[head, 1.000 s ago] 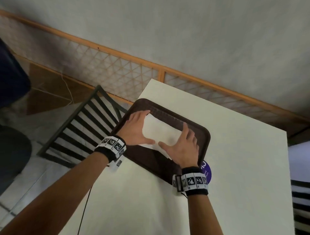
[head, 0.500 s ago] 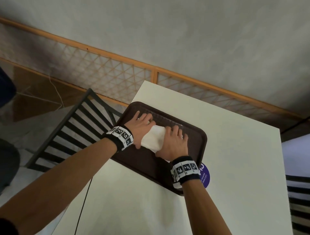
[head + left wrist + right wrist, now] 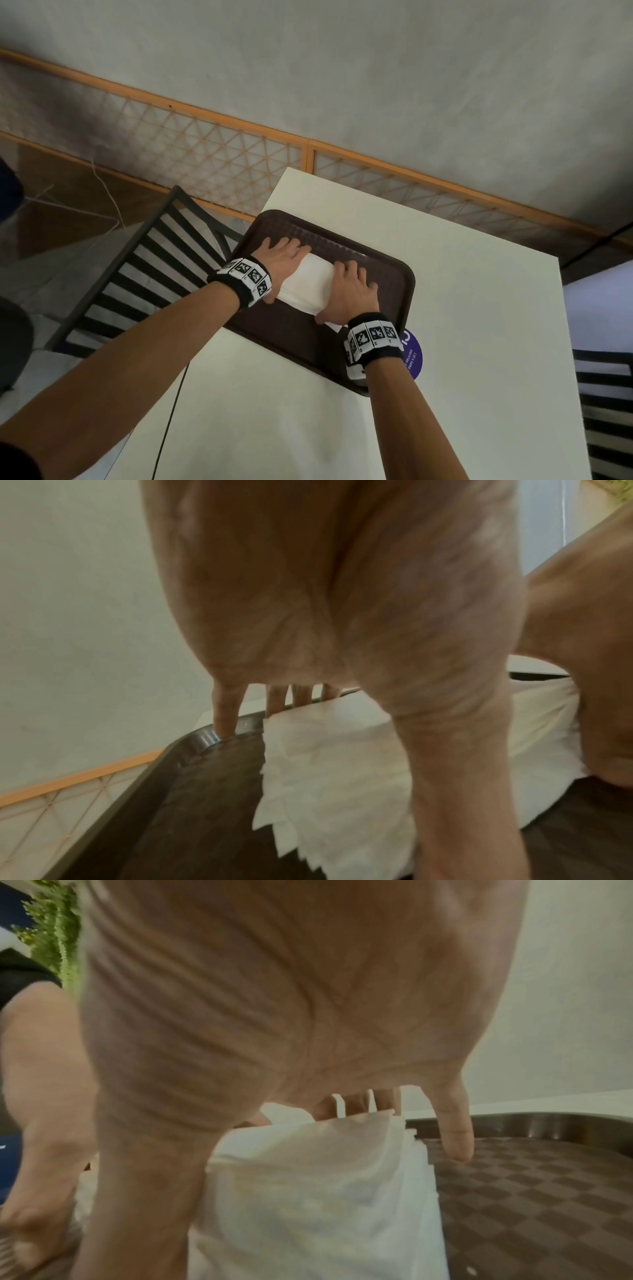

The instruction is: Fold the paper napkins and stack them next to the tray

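I see the stack of white paper napkins (image 3: 306,282) lying inside the dark brown tray (image 3: 387,274), which sits on the white surface (image 3: 479,342) near its far left corner. My left hand (image 3: 279,262) is on the stack's left side, fingers stretched forward and flat along its edge, thumb down at the near corner. My right hand (image 3: 352,294) is on the right side in the same way, fingers extended over the napkins' far right part and onto the tray floor, thumb at the near edge. Both hands lie spread, with the stack pressed between them, not curled around it. In the left wrist view the napkins' left edges (image 3: 274,791) look ragged and uneven. A purple round sticker (image 3: 412,356) shows on the surface just beside the tray's near right corner. A dark slatted chair (image 3: 144,270) stands left of the surface.
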